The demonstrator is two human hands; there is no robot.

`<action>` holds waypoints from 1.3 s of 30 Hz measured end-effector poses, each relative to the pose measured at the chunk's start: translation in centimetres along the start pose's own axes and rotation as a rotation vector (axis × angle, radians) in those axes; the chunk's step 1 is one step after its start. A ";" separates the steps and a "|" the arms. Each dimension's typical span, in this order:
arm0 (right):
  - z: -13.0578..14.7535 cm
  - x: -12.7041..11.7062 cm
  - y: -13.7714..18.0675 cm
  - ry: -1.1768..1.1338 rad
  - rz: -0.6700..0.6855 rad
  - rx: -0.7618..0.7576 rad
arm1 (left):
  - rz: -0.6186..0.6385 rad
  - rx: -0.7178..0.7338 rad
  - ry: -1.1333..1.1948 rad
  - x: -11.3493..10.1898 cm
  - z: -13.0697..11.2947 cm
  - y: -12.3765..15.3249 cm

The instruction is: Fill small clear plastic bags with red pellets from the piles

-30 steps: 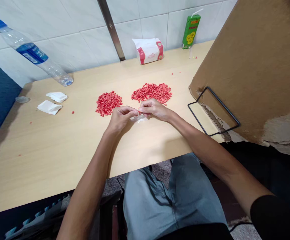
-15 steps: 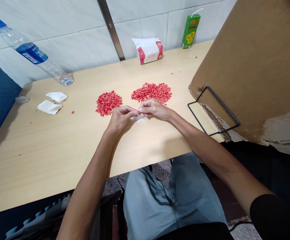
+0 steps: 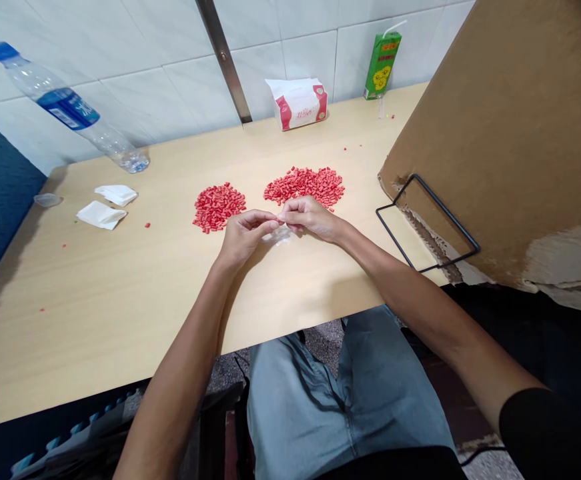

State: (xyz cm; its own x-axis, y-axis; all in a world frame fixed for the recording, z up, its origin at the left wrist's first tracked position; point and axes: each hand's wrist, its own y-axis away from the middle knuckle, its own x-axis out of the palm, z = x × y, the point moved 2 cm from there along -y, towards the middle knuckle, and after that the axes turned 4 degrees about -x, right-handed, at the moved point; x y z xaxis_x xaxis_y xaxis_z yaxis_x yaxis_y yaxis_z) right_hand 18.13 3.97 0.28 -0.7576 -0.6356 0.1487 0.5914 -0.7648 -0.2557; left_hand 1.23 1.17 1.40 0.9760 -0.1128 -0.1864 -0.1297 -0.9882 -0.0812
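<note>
My left hand (image 3: 244,237) and my right hand (image 3: 311,219) meet above the pale wooden table (image 3: 120,300), their fingertips pinched together. A small clear plastic bag (image 3: 280,236) hangs crumpled under the fingers, and both hands seem to hold it. Just beyond them lie two heaps of red plastic pellets. One heap (image 3: 219,207) sits beyond my left hand, and the larger one (image 3: 304,187) sits just past my right fingers. Neither hand touches a heap.
A cardboard sheet (image 3: 500,133) with a black wire frame (image 3: 427,223) fills the right side. Along the tiled wall stand a tissue pack (image 3: 297,103) and a green juice carton (image 3: 380,65). A plastic water bottle (image 3: 70,110) and paper scraps (image 3: 101,215) lie left, among stray pellets.
My hands stay almost still, with the fingertips still pinched together. The whole view shifts only slightly.
</note>
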 end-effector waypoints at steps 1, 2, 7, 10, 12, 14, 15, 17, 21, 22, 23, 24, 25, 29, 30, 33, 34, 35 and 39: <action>0.0 0.0 0.0 0.000 -0.023 -0.008 | -0.011 0.015 0.010 0.1 0.0 0.0; -0.1 0.0 0.0 0.004 -0.038 -0.017 | -0.021 0.030 0.015 0.2 0.0 0.1; 0.0 0.2 0.0 0.106 -0.026 -0.048 | -0.072 0.090 -0.066 0.4 -0.4 0.3; 0.0 0.2 0.0 0.142 -0.094 -0.032 | -0.113 0.120 -0.150 -0.2 -0.5 0.1; -0.1 0.1 0.0 0.179 -0.220 -0.029 | -0.217 0.146 -0.229 -1.1 -0.3 -0.2; -0.1 -0.1 0.1 0.300 -0.382 -0.061 | -0.368 0.155 -0.343 -2.1 -0.1 -0.4; -0.1 -0.1 0.2 0.399 -0.451 -0.081 | -0.444 0.151 -0.411 -2.6 0.0 -0.4; -0.1 0.0 0.3 0.641 -0.525 -0.099 | -0.578 0.141 -0.559 -3.4 0.0 -0.4; -0.3 0.4 0.0 1.001 -0.423 -0.063 | -0.592 0.184 -0.766 -3.6 -0.5 -0.1; -0.4 0.5 -0.1 1.042 -0.383 -0.048 | -0.520 0.193 -0.789 -3.4 -0.6 -0.1; -0.4 0.5 -0.2 1.069 -0.347 -0.032 | -0.435 0.194 -0.811 -3.1 -0.7 -0.1; -0.5 0.5 -0.2 1.088 -0.318 -0.016 | -0.348 0.187 -0.835 -2.8 -0.7 0.0; -0.5 0.5 -0.3 1.104 -0.294 -0.002 | -0.266 0.172 -0.864 -2.5 -0.7 0.0; -0.5 0.6 -0.4 1.164 -0.249 0.058 | -0.031 0.125 -0.944 -1.9 -0.4 0.1; -0.6 0.6 -0.5 1.176 -0.251 0.073 | -0.011 0.122 -0.947 -1.9 -0.3 0.1; -0.7 0.7 -0.5 1.193 -0.263 0.090 | -0.023 0.110 -0.941 -2.0 -0.1 0.0; -0.8 0.7 -0.6 1.196 -0.268 0.089 | -0.032 0.104 -0.944 -2.1 -0.1 0.0; -0.8 0.7 -0.6 1.200 -0.272 0.088 | -0.039 0.099 -0.950 -2.1 0.0 -0.1; -0.9 0.6 -0.6 1.214 -0.281 0.090 | -0.046 0.110 -0.979 -2.0 -0.1 -0.2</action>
State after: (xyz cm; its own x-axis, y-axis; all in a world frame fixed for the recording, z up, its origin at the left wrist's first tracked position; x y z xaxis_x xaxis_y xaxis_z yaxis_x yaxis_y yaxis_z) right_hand 17.06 4.12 -0.30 -0.5976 0.0224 -0.8014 0.3481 -0.8932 -0.2845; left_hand -0.71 1.54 1.84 0.4114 0.1100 -0.9048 -0.1587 -0.9689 -0.1900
